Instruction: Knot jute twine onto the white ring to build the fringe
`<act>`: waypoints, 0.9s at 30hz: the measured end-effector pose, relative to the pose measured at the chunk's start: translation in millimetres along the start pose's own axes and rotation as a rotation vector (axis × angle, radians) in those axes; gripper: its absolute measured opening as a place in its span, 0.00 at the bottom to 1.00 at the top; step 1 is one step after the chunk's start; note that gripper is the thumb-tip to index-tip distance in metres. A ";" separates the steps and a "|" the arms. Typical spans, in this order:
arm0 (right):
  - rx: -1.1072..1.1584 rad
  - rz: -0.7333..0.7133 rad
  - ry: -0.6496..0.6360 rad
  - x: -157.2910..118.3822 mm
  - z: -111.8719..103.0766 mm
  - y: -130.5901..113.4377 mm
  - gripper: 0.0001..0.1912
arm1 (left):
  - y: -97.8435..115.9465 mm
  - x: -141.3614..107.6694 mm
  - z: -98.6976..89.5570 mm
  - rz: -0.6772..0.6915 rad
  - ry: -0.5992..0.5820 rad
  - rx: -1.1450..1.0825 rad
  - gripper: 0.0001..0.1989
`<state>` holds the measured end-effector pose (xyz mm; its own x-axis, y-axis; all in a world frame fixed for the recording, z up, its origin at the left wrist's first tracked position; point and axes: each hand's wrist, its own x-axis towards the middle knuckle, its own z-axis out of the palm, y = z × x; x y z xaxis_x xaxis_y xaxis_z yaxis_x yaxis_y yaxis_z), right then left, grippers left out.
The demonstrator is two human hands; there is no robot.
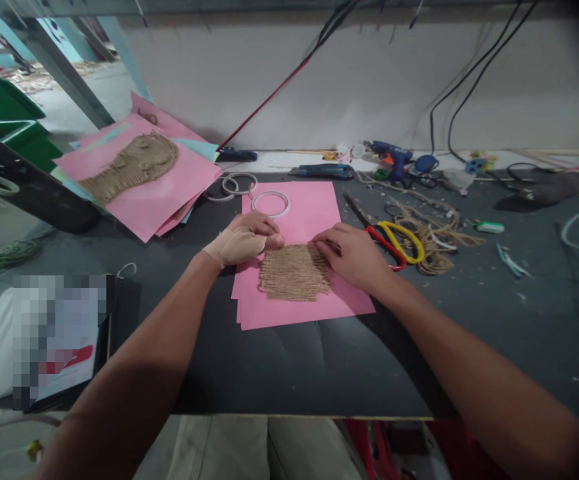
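A block of brown jute twine [296, 275], laid in close side-by-side rows, lies on a stack of pink paper [314, 207]. At its upper left corner is my left hand [246, 239], wearing a beige covering over palm and wrist; its thumb and fingers are closed at the end of the top strand. My right hand [354, 257] pinches at the upper right corner, fingertips on the other end of that strand. Scissors [402, 243] with red and yellow handles lie just beyond my right hand. White tape rings [270, 204] rest on the paper's far left part.
Loose twine [436, 233] is heaped at right. A utility knife [325, 171] and a blue glue gun [394, 160] lie along the back. At left are pink sheets with a twine-covered shape [142, 160], a black cylinder [29, 180] and a blurred-out device [69, 340].
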<state>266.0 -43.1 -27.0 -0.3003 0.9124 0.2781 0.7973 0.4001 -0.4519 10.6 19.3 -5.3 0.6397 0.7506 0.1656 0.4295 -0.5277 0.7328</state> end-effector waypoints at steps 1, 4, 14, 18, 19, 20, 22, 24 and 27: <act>-0.002 0.000 0.000 0.0 0.1 0.2 0.10 | 0.1 -0.2 0.1 -0.006 -0.001 -0.008 0.12; -0.007 -0.002 -0.005 0.1 -0.2 0.2 0.10 | -0.2 -0.6 0.1 -0.022 -0.006 -0.018 0.13; -0.005 -0.005 0.004 -0.3 -0.4 -1.5 0.11 | -4.2 1.6 2.0 0.000 0.037 0.081 0.14; -0.004 -0.009 0.006 -0.4 -0.6 -1.8 0.11 | -5.4 1.8 4.3 -0.014 0.086 0.145 0.15; -0.004 -0.008 0.007 -0.5 -0.8 -2.0 0.11 | -5.7 1.9 4.5 -0.021 0.091 0.162 0.15; -0.003 -0.007 0.007 -0.5 -0.9 -2.1 0.11 | -6.0 1.9 4.7 -0.028 0.091 0.178 0.15; -0.002 -0.005 0.007 -0.6 -1.2 -2.2 0.11 | -6.2 1.6 4.4 -0.037 0.090 0.204 0.13; -0.002 -0.003 0.004 -0.6 -1.3 -2.3 0.11 | -6.2 1.0 3.7 -0.032 0.096 0.212 0.11; -0.002 0.001 0.001 -0.5 -1.3 -2.0 0.10 | -6.0 0.1 2.7 -0.028 0.118 0.202 0.09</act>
<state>265.2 -44.4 -25.2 -0.2991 0.9128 0.2781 0.7987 0.3989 -0.4505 9.8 21.5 -11.4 0.5517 0.8012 0.2319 0.5727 -0.5660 0.5930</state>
